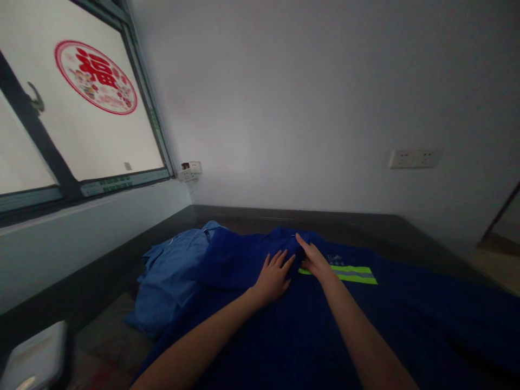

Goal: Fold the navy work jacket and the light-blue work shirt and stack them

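A dark blue work jacket (260, 330) with a yellow-green and grey reflective strip (353, 274) lies spread over the dark tabletop. Its left part is folded over toward the middle. My left hand (273, 277) rests on that folded part, fingers spread and stretched out. Close to its right, my right hand (312, 259) grips the jacket's edge near the collar, thumb on top and the other fingers partly hidden underneath. Small pale lettering shows on the chest just right of my right hand.
Lighter blue folded clothing (170, 276) is piled at the left. A white box-like object (36, 355) sits at the lower left. The dark tabletop (345, 219) meets a white wall with sockets (414, 158). A window (101, 135) is on the left.
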{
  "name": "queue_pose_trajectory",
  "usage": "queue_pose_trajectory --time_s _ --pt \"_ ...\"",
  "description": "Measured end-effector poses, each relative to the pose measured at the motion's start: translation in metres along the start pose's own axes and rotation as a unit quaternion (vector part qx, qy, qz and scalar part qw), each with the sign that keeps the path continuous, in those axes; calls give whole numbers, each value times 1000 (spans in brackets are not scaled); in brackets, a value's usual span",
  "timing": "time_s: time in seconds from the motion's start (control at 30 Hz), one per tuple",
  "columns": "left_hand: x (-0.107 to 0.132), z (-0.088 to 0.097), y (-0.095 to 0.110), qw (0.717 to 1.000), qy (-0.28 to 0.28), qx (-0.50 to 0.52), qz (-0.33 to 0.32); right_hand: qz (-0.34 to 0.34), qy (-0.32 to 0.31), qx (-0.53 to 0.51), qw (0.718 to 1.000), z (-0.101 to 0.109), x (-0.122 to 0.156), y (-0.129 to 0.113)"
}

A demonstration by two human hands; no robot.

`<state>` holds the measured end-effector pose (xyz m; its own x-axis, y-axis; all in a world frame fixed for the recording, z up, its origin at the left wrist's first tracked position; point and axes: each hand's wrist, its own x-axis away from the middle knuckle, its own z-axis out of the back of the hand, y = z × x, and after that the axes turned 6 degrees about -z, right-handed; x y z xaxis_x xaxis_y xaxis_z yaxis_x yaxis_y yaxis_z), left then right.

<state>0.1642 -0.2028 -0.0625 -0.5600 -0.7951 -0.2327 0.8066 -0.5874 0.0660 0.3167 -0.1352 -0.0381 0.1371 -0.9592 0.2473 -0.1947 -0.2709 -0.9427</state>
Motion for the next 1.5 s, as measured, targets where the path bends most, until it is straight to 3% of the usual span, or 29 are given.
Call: queue_pose_trajectory --time_s 0.23,0.37,0.5,0.67,0.83,0.9,1.07,1.23,1.37,1.43,1.5 --pt "68 29 -31 997 0 -81 15 5 68 47 997 28 -6 -10" --pt "102 40 -57 982 62 -156 87 44 101 89 990 44 -2 -19" --pt "121 46 -86 962 115 -195 154 72 148 106 981 69 8 -33" --pt "131 46 -114 975 134 -118 134 118 220 211 945 123 31 -34" --pt "133 39 -125 977 131 -50 158 118 297 336 886 167 59 -4" --pt "133 37 -126 978 116 -37 170 112 309 359 873 175 69 8" --pt "134 35 -127 976 99 -8 193 132 277 382 872 183 94 19" --pt "132 32 -129 982 98 28 161 135 226 443 857 191 113 23" --pt "132 28 -131 981 84 84 154 92 183 561 802 209 118 29" --pt "133 28 -133 980 85 105 149 85 209 619 752 212 119 24" --pt "137 28 -135 980 82 122 135 116 241 654 707 202 117 9"
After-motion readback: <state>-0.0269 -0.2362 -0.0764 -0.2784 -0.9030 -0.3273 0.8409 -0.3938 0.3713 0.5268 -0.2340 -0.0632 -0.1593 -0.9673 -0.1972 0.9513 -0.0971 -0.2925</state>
